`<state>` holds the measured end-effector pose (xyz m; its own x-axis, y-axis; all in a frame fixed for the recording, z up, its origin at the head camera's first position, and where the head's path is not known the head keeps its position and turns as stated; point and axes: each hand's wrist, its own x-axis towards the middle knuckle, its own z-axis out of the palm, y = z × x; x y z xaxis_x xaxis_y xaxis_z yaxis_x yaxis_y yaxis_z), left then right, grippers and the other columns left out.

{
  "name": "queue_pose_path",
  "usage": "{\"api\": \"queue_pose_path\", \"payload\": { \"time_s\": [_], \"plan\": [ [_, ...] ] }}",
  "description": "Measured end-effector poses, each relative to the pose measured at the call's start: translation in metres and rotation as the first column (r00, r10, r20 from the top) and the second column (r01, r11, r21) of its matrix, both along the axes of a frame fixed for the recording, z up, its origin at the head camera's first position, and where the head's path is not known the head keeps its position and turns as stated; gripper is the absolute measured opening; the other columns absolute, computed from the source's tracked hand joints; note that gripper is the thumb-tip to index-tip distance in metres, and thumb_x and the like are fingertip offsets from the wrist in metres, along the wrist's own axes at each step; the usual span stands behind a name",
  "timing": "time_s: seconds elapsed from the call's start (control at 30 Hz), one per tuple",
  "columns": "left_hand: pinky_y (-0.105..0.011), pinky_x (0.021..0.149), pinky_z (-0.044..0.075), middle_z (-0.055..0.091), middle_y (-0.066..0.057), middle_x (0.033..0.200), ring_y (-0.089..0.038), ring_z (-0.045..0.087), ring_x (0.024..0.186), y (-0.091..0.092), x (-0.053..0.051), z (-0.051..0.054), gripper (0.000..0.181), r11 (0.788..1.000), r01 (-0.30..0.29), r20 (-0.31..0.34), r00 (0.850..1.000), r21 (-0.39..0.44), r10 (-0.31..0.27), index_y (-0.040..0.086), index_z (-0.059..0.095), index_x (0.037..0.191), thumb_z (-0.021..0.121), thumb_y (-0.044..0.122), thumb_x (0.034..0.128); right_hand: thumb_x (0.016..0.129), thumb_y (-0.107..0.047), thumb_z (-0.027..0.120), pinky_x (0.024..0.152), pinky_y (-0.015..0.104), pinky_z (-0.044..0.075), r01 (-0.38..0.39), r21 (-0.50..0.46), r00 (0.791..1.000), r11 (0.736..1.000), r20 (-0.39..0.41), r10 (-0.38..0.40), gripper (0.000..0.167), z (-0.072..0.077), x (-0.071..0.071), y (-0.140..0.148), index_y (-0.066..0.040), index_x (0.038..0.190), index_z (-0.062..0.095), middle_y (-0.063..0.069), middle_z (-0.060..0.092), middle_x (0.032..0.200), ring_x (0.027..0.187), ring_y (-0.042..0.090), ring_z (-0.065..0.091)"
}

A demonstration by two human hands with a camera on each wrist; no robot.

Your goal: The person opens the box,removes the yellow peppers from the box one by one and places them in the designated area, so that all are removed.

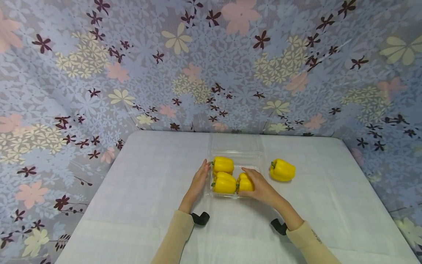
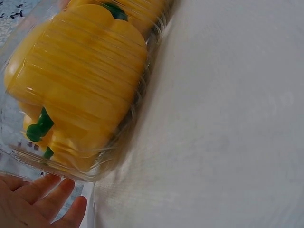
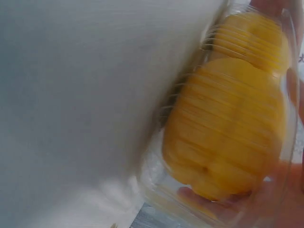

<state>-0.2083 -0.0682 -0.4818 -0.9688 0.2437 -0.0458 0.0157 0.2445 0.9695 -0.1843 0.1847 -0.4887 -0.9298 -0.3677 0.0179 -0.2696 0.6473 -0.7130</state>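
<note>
A clear plastic clamshell container point(image 1: 238, 169) stands on the table with its lid point(image 1: 235, 143) folded back. On its left side lie two yellow bell peppers, one at the back point(image 1: 223, 165) and one at the front point(image 1: 225, 182). My right hand point(image 1: 262, 187) grips a third yellow bell pepper point(image 1: 244, 184) in the container's front right part, thumb and fingers around it. In the right wrist view this pepper point(image 3: 223, 128) shows through the ribbed wall. My left hand point(image 1: 199, 179), fingers extended, rests against the container's left side; the left wrist view shows its fingers point(image 2: 52, 197) at the corner.
Another yellow bell pepper point(image 1: 282, 170) lies on the white-covered table point(image 1: 316, 205), right of the container. Behind the table hangs a floral curtain point(image 1: 197, 73). Black wrist mounts point(image 1: 201, 218) stick out beside both sleeves.
</note>
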Motion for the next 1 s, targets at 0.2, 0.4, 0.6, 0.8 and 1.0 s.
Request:
{"api": "queue_pose_path", "payload": {
  "time_s": [0.2,0.4,0.6,0.8,1.0],
  "plan": [
    [-0.051,0.116,0.028,0.033,-0.023,0.151,-0.039,0.037,0.138,0.0,-0.003,-0.002,0.053,1.0,0.0,-0.008,1.0,-0.012,0.0,-0.005,0.015,0.15,0.026,0.023,0.1058,0.079,-0.031,0.077,0.103,0.058,0.041,0.015,-0.012,0.999,1.0,0.043,-0.015,0.085,0.0,-0.004,0.001,-0.004,0.147,0.032,0.022,0.041,0.144,0.126,0.038,0.045],
    [-0.053,0.115,0.029,0.033,-0.02,0.152,-0.038,0.037,0.138,-0.001,-0.017,-0.031,0.054,1.0,-0.013,0.011,1.0,0.004,0.013,0.0,0.014,0.152,0.026,0.025,0.106,0.077,-0.032,0.079,0.096,0.051,0.048,0.039,0.011,0.997,0.999,0.059,-0.04,0.083,0.001,-0.007,0.0,0.0,0.142,0.039,0.022,0.048,0.135,0.113,0.032,0.053],
    [-0.051,0.115,0.03,0.034,-0.017,0.153,-0.035,0.038,0.139,0.0,-0.021,-0.041,0.056,0.999,-0.034,0.013,0.999,0.02,0.033,0.005,0.016,0.153,0.028,0.033,0.1052,0.075,-0.031,0.081,0.094,0.05,0.049,0.069,0.003,0.996,0.998,0.06,-0.069,0.08,0.002,-0.007,-0.001,0.001,0.138,0.044,0.022,0.053,0.131,0.11,0.031,0.054],
    [-0.051,0.115,0.031,0.035,-0.017,0.153,-0.035,0.038,0.139,0.0,-0.019,-0.04,0.057,0.999,-0.036,0.013,0.999,0.022,0.036,0.005,0.016,0.152,0.027,0.034,0.1049,0.073,-0.031,0.082,0.092,0.047,0.05,0.094,-0.004,0.994,0.996,0.047,-0.094,0.079,-0.001,-0.006,-0.003,0.0,0.136,0.047,0.019,0.056,0.126,0.105,0.028,0.055],
    [-0.053,0.115,0.029,0.032,-0.019,0.154,-0.036,0.035,0.14,-0.001,-0.019,-0.039,0.055,0.999,-0.022,0.014,1.0,0.039,0.022,0.003,0.013,0.153,0.025,0.03,0.106,0.072,-0.029,0.082,0.091,0.047,0.05,0.093,0.005,0.996,0.996,0.003,-0.093,0.078,-0.002,-0.006,-0.003,0.001,0.136,0.047,0.018,0.057,0.122,0.103,0.028,0.056]
  ]
}}
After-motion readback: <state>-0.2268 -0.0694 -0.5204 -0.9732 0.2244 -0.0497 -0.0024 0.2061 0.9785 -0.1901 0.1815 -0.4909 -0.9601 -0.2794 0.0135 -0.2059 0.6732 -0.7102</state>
